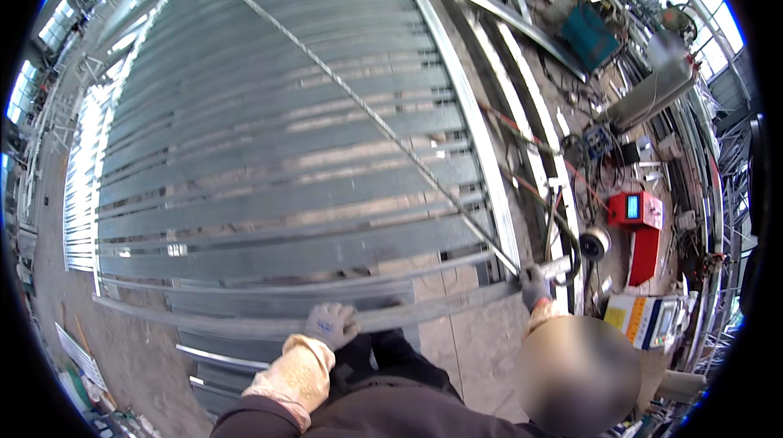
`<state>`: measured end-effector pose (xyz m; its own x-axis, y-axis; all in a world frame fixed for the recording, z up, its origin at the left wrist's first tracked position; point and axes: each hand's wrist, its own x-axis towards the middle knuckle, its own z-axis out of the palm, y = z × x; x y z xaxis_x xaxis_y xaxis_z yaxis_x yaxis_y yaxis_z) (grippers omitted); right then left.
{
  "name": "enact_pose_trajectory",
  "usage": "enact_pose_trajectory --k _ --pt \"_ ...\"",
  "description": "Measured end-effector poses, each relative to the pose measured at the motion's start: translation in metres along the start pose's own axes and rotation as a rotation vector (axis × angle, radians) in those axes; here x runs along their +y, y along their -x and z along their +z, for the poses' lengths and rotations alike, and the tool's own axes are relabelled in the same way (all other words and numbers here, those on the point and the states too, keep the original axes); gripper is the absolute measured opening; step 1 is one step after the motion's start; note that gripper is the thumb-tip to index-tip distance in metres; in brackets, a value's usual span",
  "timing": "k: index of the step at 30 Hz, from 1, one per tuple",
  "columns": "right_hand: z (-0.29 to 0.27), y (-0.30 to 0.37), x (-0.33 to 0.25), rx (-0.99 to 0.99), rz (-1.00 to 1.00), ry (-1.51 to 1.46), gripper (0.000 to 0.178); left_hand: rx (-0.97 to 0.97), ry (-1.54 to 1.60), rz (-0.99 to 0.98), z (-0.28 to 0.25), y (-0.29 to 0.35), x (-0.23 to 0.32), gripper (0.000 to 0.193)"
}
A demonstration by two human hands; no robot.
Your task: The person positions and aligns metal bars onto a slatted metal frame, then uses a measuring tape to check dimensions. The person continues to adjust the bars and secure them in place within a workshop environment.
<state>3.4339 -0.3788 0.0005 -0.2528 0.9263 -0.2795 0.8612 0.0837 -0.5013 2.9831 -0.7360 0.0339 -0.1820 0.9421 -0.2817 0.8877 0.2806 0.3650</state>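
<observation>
A large metal frame with many grey slats [269,185] stretches out in front of me. My left hand [332,324], in a grey glove, has its fingers curled over the near metal bar [245,322] of this frame. At the frame's near right corner is my right hand [534,285], gloved too, with closed fingers. It meets the lower end of a long thin grey strip [342,87], which looks like a tape or cord and runs diagonally across the slats to the far left corner. What its fingers hold is too small to make out. A blurred patch hides the right forearm.
On the right stand a red machine with a small screen [634,210], a wire spool [594,243] and a white and yellow box [644,320]. Cables [563,218] lie beside the frame's right rail [465,112]. A teal box [589,37] and a grey cylinder [652,95] are farther back.
</observation>
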Motion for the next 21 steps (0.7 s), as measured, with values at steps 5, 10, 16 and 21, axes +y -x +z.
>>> enact_pose_trajectory --k 5,10,16,21 --pt "0.007 0.008 -0.027 0.087 0.063 0.134 0.023 -0.032 -0.028 0.002 0.008 0.006 -0.006 0.048" --pt "0.006 0.011 -0.038 0.071 -0.004 0.242 0.02 -0.117 -0.023 0.024 0.001 0.003 -0.005 0.049" --pt "0.006 0.017 -0.044 0.051 -0.045 0.24 0.02 -0.163 0.005 0.048 0.007 -0.001 -0.009 0.048" --pt "0.0 0.039 -0.068 0.062 -0.05 0.194 0.022 -0.096 0.069 0.037 0.007 0.006 -0.009 0.046"
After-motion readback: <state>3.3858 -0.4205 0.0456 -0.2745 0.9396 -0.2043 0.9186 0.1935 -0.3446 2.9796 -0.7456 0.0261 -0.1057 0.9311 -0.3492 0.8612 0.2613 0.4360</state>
